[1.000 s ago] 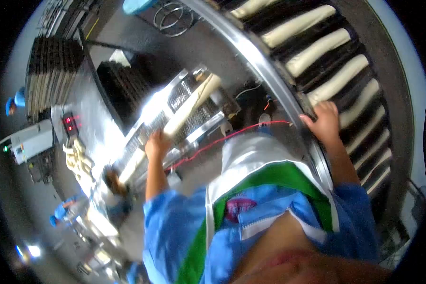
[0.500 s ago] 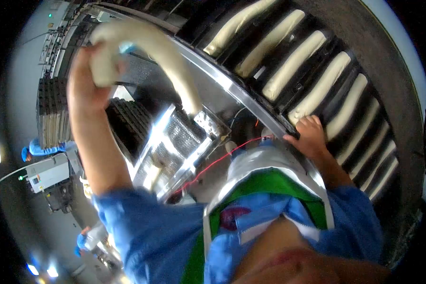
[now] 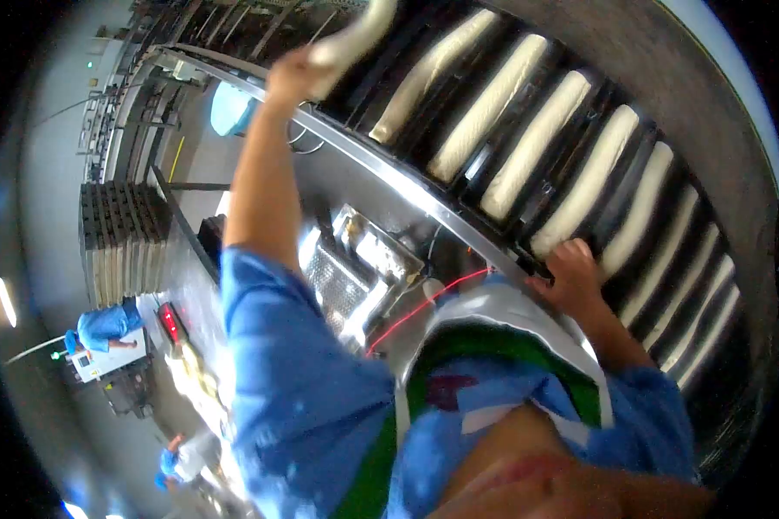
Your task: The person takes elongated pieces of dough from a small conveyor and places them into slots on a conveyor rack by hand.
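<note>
My left hand (image 3: 292, 76) reaches to the upper left with its fingers closed around the near end of a long, pale dough strip (image 3: 355, 39). That strip is over the far-left part of a dark grooved baking tray (image 3: 515, 232), and its other end runs out of view. Several more dough strips (image 3: 515, 108) lie side by side in the tray's grooves. At the tray's near edge, my right hand (image 3: 573, 275) has its fingers curled over the rim, beside the end of one strip, thumb on the outer side.
A shiny metal rail (image 3: 389, 177) runs along the tray's near side. Below it sits a dimpled metal surface (image 3: 333, 277), with a red cord (image 3: 415, 303) nearby. Stacked trays (image 3: 121, 242), a light-blue container (image 3: 229, 110) and co-workers in blue caps (image 3: 108, 329) are to the left.
My left hand has carried the dough strip up and right, from above the dimpled metal surface to over the tray. My right hand stays at the tray's edge.
</note>
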Demonstrator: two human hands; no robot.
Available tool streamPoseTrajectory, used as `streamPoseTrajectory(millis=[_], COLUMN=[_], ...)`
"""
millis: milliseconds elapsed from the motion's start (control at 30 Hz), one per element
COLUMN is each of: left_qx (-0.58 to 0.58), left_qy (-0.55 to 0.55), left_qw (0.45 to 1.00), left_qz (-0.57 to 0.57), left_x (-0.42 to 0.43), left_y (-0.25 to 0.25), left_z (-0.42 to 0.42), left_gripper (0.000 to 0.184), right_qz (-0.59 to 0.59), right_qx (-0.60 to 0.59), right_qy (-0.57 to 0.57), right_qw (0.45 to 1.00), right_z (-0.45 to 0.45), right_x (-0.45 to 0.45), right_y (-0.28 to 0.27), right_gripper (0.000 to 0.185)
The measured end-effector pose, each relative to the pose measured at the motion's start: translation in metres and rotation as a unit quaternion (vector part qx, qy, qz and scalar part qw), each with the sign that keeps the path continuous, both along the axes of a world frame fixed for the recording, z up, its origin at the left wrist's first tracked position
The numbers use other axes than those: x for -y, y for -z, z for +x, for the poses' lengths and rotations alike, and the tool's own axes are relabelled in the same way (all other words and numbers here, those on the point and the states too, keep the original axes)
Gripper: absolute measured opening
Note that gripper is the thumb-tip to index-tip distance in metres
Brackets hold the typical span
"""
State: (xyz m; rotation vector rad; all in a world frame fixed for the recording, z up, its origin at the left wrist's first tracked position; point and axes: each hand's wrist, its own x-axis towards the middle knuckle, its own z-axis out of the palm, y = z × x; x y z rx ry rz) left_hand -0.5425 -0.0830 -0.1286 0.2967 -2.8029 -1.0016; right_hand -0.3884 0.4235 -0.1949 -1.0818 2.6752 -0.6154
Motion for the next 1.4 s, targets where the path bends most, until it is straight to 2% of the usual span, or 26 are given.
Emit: streamPoseTrajectory(millis=[33, 67, 133, 167, 233, 267, 367, 500, 567, 633, 667, 733, 767, 833, 867, 900, 967, 1033, 1067, 1133, 1167, 1200, 1233, 1300, 1367, 1400], left_qx=[0.074, 0.073, 0.142, 0.143, 0.015, 0.014, 0.059, 0.051, 0.072, -0.116, -0.085, 0.002, 0.030, 0.040, 0.095, 0.057, 0.147, 0.145, 0.158, 0.302, 0.272, 0.270, 0.228, 0.280, 0.210, 0.230], left_qy=[-0.013, 0.092, 0.018, 0.020, -0.043, -0.047, -0.078, -0.089, -0.177, -0.149, -0.181, -0.210, -0.230, -0.192, -0.234, -0.199, -0.253, -0.214, -0.157, -0.229, -0.204, -0.225, -0.185, -0.173, -0.117, -0.103], left_qw=[0.995, 0.964, 0.974, 0.975, 0.984, 0.984, 0.973, 0.977, 0.967, 0.962, 0.964, 0.963, 0.954, 0.960, 0.949, 0.942, 0.945, 0.964, 0.947, 0.901, 0.910, 0.903, 0.922, 0.927, 0.960, 0.951], left_qz=[-0.070, -0.239, -0.174, -0.169, -0.170, -0.174, -0.207, -0.186, -0.166, -0.199, -0.173, -0.168, -0.190, -0.198, -0.190, -0.265, -0.143, -0.066, -0.230, -0.212, -0.238, -0.246, -0.250, -0.178, -0.144, -0.178], left_x=[-0.020, -0.003, 0.004, 0.000, -0.009, -0.016, -0.022, -0.028, -0.031, -0.013, -0.016, 0.000, 0.003, 0.014, 0.008, 0.011, -0.007, -0.032, -0.048, -0.083, -0.079, -0.080, -0.072, -0.066, -0.044, -0.047], left_y=[0.015, 0.055, 0.089, 0.092, 0.087, 0.076, 0.052, 0.050, 0.056, 0.070, 0.063, 0.080, 0.096, 0.133, 0.137, 0.151, 0.156, 0.171, 0.176, 0.150, 0.162, 0.163, 0.160, 0.147, 0.176, 0.166], left_z=[0.014, 0.014, 0.030, 0.039, 0.067, 0.079, 0.085, 0.050, 0.046, 0.074, 0.099, 0.163, 0.201, 0.291, 0.327, 0.370, 0.424, 0.461, 0.466, 0.446, 0.454, 0.455, 0.458, 0.445, 0.463, 0.454], left_gripper=[0.050, 0.049, 0.042, 0.042, 0.034, 0.029, 0.030, 0.029, 0.029, 0.027, 0.026, 0.034, 0.041, 0.053, 0.054, 0.056, 0.062, 0.068, 0.071, 0.070, 0.068, 0.064, 0.060, 0.055, 0.051, 0.048], right_qz=[-0.028, -0.056, -0.064, -0.073, -0.055, -0.045, -0.039, -0.048, -0.054, -0.036, -0.048, -0.047, -0.048, -0.006, -0.004, 0.000, -0.053, -0.086, -0.093, -0.113, -0.106, -0.075, -0.113, -0.097, -0.066, -0.068], right_qx=[-0.004, -0.011, -0.044, -0.077, -0.081, -0.088, -0.059, -0.083, -0.091, -0.086, -0.113, -0.143, -0.124, -0.101, -0.091, -0.077, -0.131, -0.114, -0.127, -0.140, -0.152, -0.147, -0.136, -0.123, -0.143, -0.136], right_qy=[0.003, 0.005, -0.003, -0.011, -0.015, -0.017, -0.008, -0.026, -0.027, -0.039, -0.037, -0.029, -0.025, -0.026, -0.037, -0.047, -0.049, 0.004, 0.020, 0.043, 0.046, 0.065, 0.076, 0.116, 0.137, 0.146], right_qw=[1.000, 0.998, 0.997, 0.994, 0.995, 0.995, 0.997, 0.995, 0.994, 0.995, 0.992, 0.988, 0.991, 0.995, 0.995, 0.996, 0.989, 0.990, 0.987, 0.983, 0.982, 0.984, 0.981, 0.981, 0.978, 0.978], right_z=[0.001, 0.000, -0.001, -0.001, 0.000, -0.001, -0.001, -0.007, -0.013, -0.018, -0.019, -0.024, -0.026, -0.029, -0.033, -0.034, -0.034, -0.033, -0.028, -0.022, -0.019, -0.009, -0.001, 0.013, 0.027, 0.034], right_x=[0.000, -0.001, -0.002, -0.004, -0.003, 0.002, 0.015, 0.027, 0.039, 0.050, 0.057, 0.072, 0.078, 0.090, 0.095, 0.097, 0.096, 0.089, 0.084, 0.072, 0.063, 0.059, 0.049, 0.029, 0.004, -0.006], right_y=[0.000, 0.002, 0.007, 0.009, 0.013, 0.014, 0.005, 0.011, 0.007, 0.013, 0.019, 0.019, 0.021, 0.022, 0.016, 0.009, 0.004, -0.014, -0.018, -0.018, -0.012, -0.018, -0.014, -0.019, -0.017, -0.017], right_gripper=[0.040, 0.039, 0.036, 0.034, 0.032, 0.029, 0.025, 0.024, 0.024, 0.022, 0.022, 0.023, 0.024, 0.026, 0.028, 0.031, 0.035, 0.028, 0.027, 0.026, 0.027, 0.028, 0.028, 0.028, 0.028, 0.027])
